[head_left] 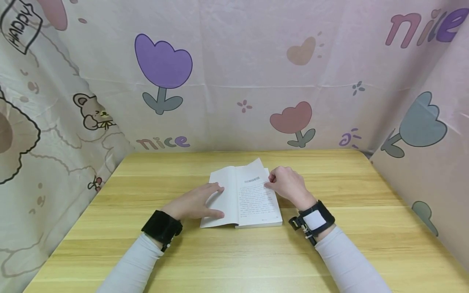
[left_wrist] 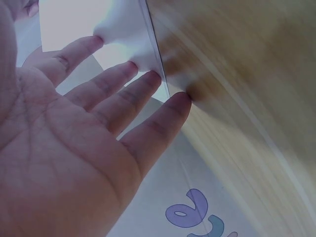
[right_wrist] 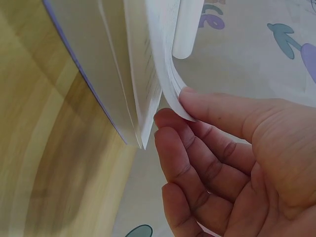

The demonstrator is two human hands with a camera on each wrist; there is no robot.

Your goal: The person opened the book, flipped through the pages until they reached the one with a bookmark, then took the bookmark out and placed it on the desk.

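An open book (head_left: 256,203) lies on the wooden table, its left page nearly blank, its right page bearing a short heading and lines of print. My left hand (head_left: 199,201) rests on the left page with fingers spread and straight; the left wrist view shows the fingertips (left_wrist: 180,101) at the page's edge. At the book's right side my right hand (head_left: 289,183) pinches the edge of a few lifted pages (right_wrist: 168,84) between thumb and index finger. Those pages curve up from the stack below, and one corner sticks up at the top.
The pale wooden table (head_left: 165,244) spreads around the book on every side. A printed cloth (head_left: 227,61) with flowers, hearts and words hangs behind the table and along both sides. Each wrist wears a black strap (head_left: 161,228) over a light sleeve.
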